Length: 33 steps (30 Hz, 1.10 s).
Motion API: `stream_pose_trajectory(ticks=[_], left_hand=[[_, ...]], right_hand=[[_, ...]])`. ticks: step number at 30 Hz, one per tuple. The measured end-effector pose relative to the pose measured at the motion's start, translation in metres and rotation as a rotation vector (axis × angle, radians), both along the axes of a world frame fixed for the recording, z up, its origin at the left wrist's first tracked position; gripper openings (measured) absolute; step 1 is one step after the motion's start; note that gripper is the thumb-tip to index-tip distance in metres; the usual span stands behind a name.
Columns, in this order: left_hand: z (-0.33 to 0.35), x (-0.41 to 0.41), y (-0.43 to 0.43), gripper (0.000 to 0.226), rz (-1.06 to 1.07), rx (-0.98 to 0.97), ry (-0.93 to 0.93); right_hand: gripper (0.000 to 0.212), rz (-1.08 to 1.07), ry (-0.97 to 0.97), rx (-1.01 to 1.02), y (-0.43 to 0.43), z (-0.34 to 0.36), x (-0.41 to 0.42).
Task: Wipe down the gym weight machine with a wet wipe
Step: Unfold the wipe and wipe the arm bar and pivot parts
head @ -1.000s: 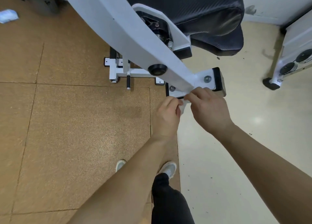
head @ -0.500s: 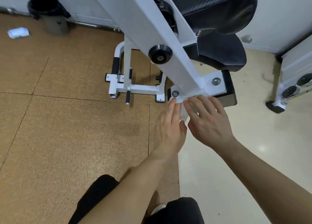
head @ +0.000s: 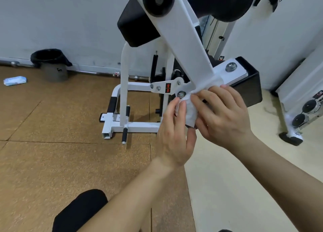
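The white weight machine's slanted beam (head: 185, 32) runs down to a bolted foot plate (head: 232, 74) with black end cap. A white wet wipe (head: 189, 112) lies bunched over the plate's near edge below the beam's foot. My left hand (head: 174, 132) presses the wipe from the left with straight fingers. My right hand (head: 222, 112) lies over it from the right, fingers spread and slightly bent on the cloth. Part of the wipe is hidden under both hands.
A black-lined grey bin (head: 52, 65) stands by the wall at left, with a wet-wipe pack (head: 14, 80) on the cork floor beside it. The machine's white base frame (head: 125, 125) sits behind my hands. Another white machine (head: 300, 112) stands at right. My knee (head: 78, 212) is low in view.
The view has dropped lower and closer to the foot plate. Both hands have stayed at the plate's near edge, and the wipe now shows bunched between them.
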<state>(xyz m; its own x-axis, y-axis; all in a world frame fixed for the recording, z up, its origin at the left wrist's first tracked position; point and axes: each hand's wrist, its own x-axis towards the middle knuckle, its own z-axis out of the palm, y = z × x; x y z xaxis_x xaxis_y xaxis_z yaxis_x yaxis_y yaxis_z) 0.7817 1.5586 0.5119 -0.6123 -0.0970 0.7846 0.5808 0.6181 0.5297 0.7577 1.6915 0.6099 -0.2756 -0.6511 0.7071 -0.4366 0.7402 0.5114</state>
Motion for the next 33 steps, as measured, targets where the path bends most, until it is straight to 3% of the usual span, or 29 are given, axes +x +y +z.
stream_pose_trajectory(ticks=[5,12,19,25,33], left_hand=[[0.0,-0.003,-0.009,0.054,0.002,0.083,0.027],[-0.003,-0.007,-0.023,0.046,-0.057,0.058,0.08],[-0.008,-0.01,-0.032,0.046,-0.205,0.146,0.027],[-0.004,-0.03,-0.039,0.055,-0.391,0.339,-0.144],[0.014,-0.078,-0.065,0.049,-0.401,0.126,-0.096]], right_hand=[[0.031,-0.04,-0.046,0.068,-0.01,-0.008,0.007],[0.036,-0.128,-0.125,0.096,-0.016,-0.009,0.015],[0.046,-0.299,-0.231,0.064,-0.04,-0.018,0.035],[0.054,-0.449,-0.339,0.014,-0.072,-0.013,0.04],[0.058,-0.681,-0.4,0.019,-0.096,-0.005,0.026]])
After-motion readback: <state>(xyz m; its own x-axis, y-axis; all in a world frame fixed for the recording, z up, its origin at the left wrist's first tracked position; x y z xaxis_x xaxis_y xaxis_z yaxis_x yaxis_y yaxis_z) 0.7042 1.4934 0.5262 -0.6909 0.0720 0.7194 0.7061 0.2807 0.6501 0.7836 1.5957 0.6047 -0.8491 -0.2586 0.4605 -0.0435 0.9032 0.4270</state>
